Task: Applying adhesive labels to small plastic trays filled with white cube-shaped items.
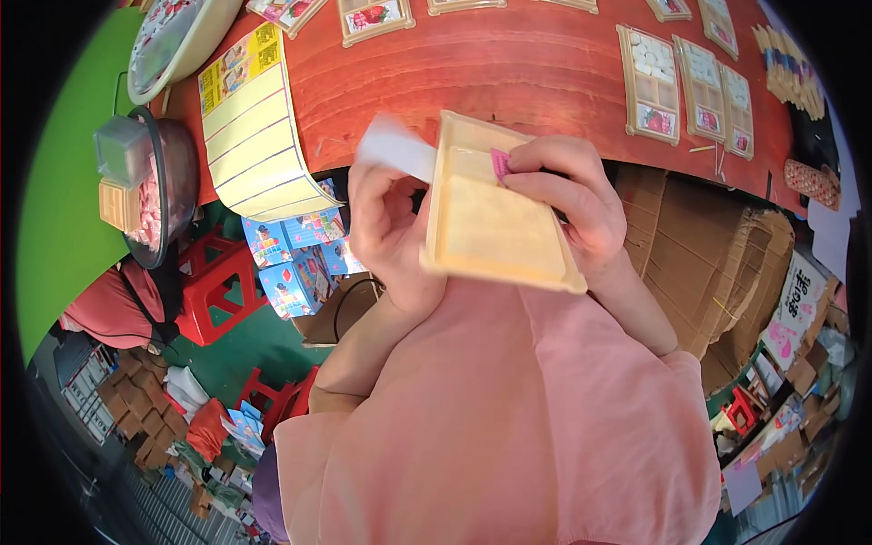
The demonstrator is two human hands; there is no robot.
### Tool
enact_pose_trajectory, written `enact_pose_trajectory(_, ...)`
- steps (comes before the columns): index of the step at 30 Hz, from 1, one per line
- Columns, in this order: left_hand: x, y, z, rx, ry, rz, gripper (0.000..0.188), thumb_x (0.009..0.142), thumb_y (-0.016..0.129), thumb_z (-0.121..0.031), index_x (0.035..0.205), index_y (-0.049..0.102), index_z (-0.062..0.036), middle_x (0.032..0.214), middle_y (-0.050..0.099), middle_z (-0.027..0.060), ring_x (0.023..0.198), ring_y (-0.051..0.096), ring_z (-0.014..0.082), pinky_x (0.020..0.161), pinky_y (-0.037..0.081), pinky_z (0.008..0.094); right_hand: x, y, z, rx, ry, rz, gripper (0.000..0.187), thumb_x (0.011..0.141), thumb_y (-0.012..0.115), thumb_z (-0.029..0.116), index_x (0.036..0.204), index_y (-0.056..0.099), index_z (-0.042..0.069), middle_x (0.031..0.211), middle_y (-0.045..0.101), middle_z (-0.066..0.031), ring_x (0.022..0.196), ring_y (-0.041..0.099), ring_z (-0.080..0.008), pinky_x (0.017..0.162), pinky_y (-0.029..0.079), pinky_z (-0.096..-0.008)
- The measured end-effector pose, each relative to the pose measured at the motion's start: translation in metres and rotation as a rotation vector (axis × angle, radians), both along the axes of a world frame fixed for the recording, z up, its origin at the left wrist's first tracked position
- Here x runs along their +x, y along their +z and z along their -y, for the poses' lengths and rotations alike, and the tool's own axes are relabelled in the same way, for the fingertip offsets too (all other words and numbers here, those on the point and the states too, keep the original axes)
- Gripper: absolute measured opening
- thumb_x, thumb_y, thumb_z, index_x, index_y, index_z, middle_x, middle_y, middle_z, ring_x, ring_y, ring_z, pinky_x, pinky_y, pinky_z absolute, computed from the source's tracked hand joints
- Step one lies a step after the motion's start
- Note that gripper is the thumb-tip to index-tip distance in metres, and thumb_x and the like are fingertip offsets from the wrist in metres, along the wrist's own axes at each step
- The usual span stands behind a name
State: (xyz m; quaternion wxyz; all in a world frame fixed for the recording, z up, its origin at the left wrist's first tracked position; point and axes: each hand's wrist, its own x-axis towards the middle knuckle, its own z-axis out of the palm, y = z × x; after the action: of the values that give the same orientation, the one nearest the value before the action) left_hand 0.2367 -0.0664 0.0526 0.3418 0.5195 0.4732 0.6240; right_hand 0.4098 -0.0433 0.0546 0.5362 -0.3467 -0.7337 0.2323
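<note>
R hand grips beige tray w/ pink piece; L hand pinches white strip, prob. paper.

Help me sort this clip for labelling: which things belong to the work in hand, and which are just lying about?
In hand:
- beige plastic tray, held by both hands
- small pink piece, pinched by the right hand
- blurred white strip, at the left hand

Lying about:
- filled trays on the red table
- yellow sheet stack
- blue boxes
- red stool
- cardboard
</note>
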Motion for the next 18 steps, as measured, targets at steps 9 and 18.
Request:
enact_pose_trajectory(9, -0.028, 0.023, -0.014, 0.380, -0.233, -0.614, 0.036, 0.072, 0.074, -0.008, 0.106, 0.070, 0.0013, 0.108, 0.069, 0.0155, 0.095, 0.061, 0.0304, 0.082, 0.049, 0.0370, 0.011, 0.012, -0.011, 0.103, 0.159, 0.087, 0.032, 0.068, 0.074, 0.007, 0.099, 0.068, 0.003, 0.103, 0.066, -0.0097, 0.090, 0.063, -0.0282, 0.078, 0.052, -0.0369)
enact_pose_trajectory(18, -0.023, 0.018, -0.031, 0.042, -0.449, -0.462, 0.029, 0.070, 0.070, 0.003, 0.098, 0.069, -0.0036, 0.098, 0.068, 0.0086, 0.089, 0.063, 0.0268, 0.084, 0.046, 0.0386, 0.009, -0.008, -0.013, -0.312, 0.228, -0.056, 0.035, 0.081, 0.074, 0.004, 0.114, 0.063, 0.002, 0.109, 0.064, -0.0132, 0.101, 0.065, -0.0297, 0.085, 0.053, -0.0348)
